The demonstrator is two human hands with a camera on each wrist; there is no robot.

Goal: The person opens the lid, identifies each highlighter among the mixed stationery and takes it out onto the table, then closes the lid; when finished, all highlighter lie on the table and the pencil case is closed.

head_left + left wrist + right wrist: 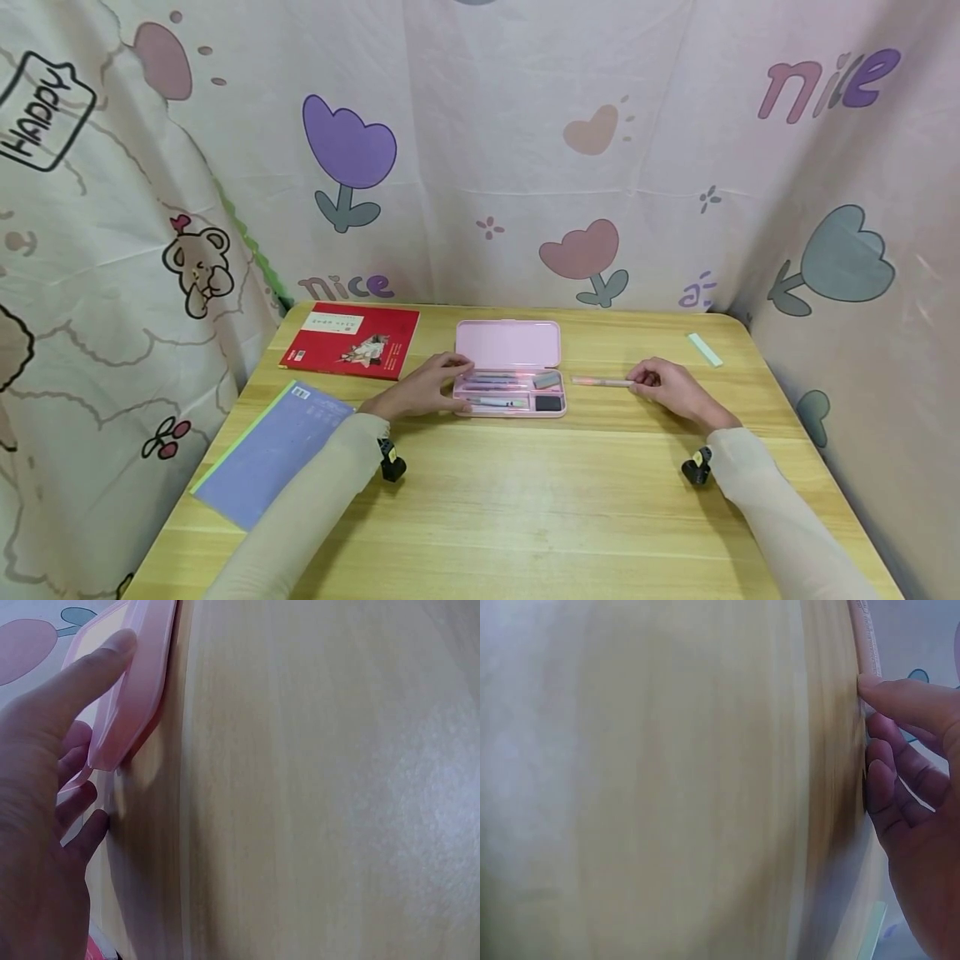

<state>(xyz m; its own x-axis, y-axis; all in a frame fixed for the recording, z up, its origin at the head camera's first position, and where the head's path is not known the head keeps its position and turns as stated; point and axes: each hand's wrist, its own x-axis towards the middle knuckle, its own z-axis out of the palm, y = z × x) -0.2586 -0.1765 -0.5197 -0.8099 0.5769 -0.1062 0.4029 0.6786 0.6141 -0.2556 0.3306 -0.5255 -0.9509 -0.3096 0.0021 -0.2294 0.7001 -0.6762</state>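
A pink pencil case (508,343) lies with its lid raised at the back middle of the table. Several pens (495,386), a grey eraser (547,380) and a black block (547,403) sit inside its tray. My left hand (423,387) grips the case's left end, thumb at the near side and fingers toward the far side. Right of the case, my right hand (671,387) pinches the right end of a slim pinkish ruler (600,382). Fine printed marks show along the ruler (866,637) in the right wrist view; its held end is hidden by the fingers.
A red book (360,340) lies at the back left, with a blue-purple notebook (273,450) nearer, partly under the left forearm. A pale green strip (705,349) lies at the back right. Printed curtains (480,150) hang behind and beside the wooden table (540,508).
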